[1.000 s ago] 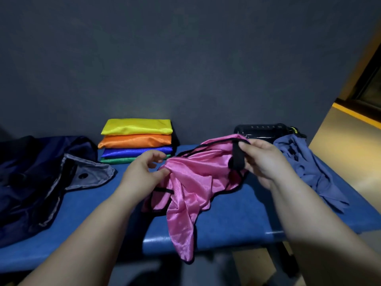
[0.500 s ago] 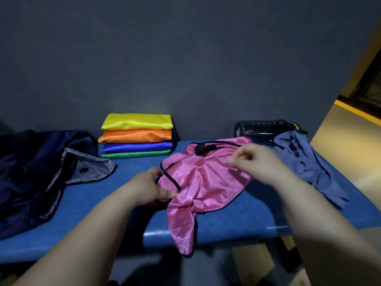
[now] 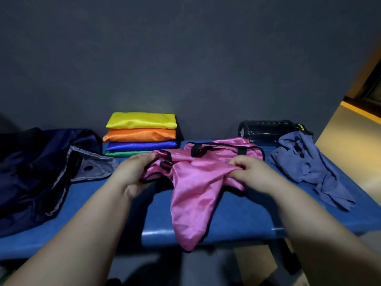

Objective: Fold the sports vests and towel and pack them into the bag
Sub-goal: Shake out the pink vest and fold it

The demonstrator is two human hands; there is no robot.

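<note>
- Shiny pink vest with black trim [image 3: 195, 182] lies crumpled on the blue padded bench [image 3: 237, 213], one end drooping over the near edge.
- Left hand [image 3: 136, 172] pinches its left trimmed edge and right hand [image 3: 249, 172] pinches bunched fabric at its right. The vest spans between them, long axis left-right, both hands equally near.
- Farther: crumpled grey-blue towel [image 3: 305, 162] right, open navy fabric bag [image 3: 31, 166] left, stack of four folded vests [image 3: 142, 135] by the wall.

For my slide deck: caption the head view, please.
Left hand and right hand grip a pink vest on the blue bench.
</note>
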